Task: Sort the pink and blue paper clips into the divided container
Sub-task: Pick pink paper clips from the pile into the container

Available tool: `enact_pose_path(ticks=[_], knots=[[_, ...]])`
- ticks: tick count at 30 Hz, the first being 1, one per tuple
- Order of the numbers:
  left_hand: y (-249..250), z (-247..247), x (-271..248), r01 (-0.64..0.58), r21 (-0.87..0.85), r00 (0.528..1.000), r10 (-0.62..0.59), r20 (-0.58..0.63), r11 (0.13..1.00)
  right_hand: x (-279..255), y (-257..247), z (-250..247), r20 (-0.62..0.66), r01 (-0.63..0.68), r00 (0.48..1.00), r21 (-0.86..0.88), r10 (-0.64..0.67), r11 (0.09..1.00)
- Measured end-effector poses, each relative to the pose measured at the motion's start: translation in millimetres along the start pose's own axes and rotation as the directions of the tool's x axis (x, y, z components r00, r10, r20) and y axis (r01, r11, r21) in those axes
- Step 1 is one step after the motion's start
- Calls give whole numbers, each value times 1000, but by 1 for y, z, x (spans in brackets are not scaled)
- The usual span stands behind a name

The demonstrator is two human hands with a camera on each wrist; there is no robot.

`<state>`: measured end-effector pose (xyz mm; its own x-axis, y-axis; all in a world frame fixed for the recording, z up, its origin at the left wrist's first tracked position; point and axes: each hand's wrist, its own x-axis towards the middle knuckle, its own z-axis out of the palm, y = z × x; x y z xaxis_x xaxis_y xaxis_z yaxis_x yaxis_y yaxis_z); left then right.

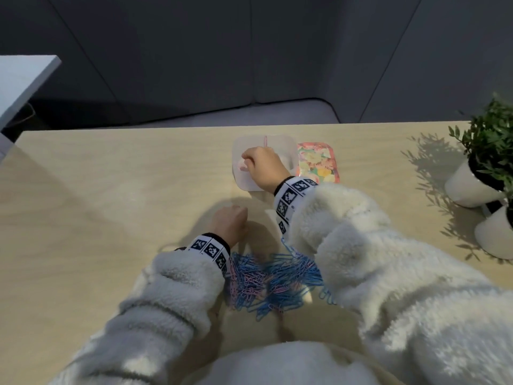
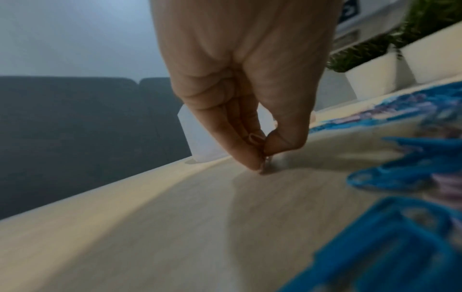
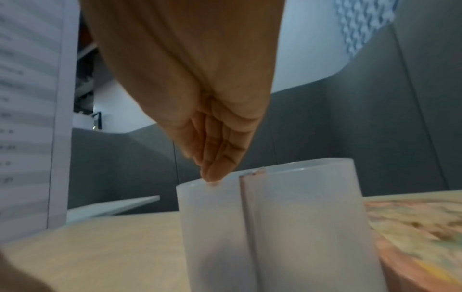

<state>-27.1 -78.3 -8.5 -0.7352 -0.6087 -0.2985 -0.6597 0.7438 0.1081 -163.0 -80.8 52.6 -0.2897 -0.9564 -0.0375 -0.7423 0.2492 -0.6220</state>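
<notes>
From the head view, the right hand (image 1: 262,165) reaches over the translucent divided container (image 1: 288,145) near the far edge of the desk (image 1: 111,190), its fingers bunched and dipped into the left compartment, where pale pink shows at the fingertips. A floral lid (image 1: 317,162) lies just beside the container on its right. The left hand (image 1: 230,223) rests on the desk between the container and the pile of pink and blue paper clips (image 1: 274,282), which sits close to the body, between the two fleecy sleeves. Two potted plants (image 1: 488,151) stand at the right edge.

Along the left wrist view, the thumb and fingers (image 2: 250,158) pinch together on something small and thin at the desk surface; it looks like a single clip, though its colour is too faint to call. Blue clips (image 2: 400,173) blur in the foreground at right.

Along the right wrist view, the fingers (image 3: 217,168) point straight down, pressed together, just at the rim of the left compartment, left of the divider (image 3: 247,197). Whether they grip a clip I cannot tell.

My reading: a pink clip is being dropped, and most of the pile remains unsorted. Next, the left hand's clip must go to the compartment matching its colour, without crossing the divider.
</notes>
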Motion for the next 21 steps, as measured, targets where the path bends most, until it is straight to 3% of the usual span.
enact_pose_path(ticks=[3, 6, 7, 12, 15, 19, 21], knots=[[-3, -19, 5, -11, -162, 983, -19, -181, 987, -22, 15, -12, -152, -13, 987, 205, 45, 979], [-3, -48, 24, -94, -274, 916, -24, -400, 957, -52, 41, -22, -237, -33, 962, 383, 133, 923], [-4, -59, 33, -100, -295, 905, -36, -424, 950, -63, 52, -24, -241, -55, 956, 421, 169, 905], [-14, -87, 75, -78, -193, 926, -1, -378, 978, -109, 112, -37, -299, -184, 879, 505, 371, 843], [-14, -82, 82, -97, -151, 927, 34, -373, 984, -129, 146, -39, -303, -284, 841, 457, 447, 843], [16, -70, 59, -290, -108, 841, 199, -502, 951, -144, 165, -34, -279, -360, 830, 393, 483, 846], [40, -51, 44, -380, 3, 824, 340, -453, 925, -146, 164, -29, -230, -366, 860, 343, 455, 865]])
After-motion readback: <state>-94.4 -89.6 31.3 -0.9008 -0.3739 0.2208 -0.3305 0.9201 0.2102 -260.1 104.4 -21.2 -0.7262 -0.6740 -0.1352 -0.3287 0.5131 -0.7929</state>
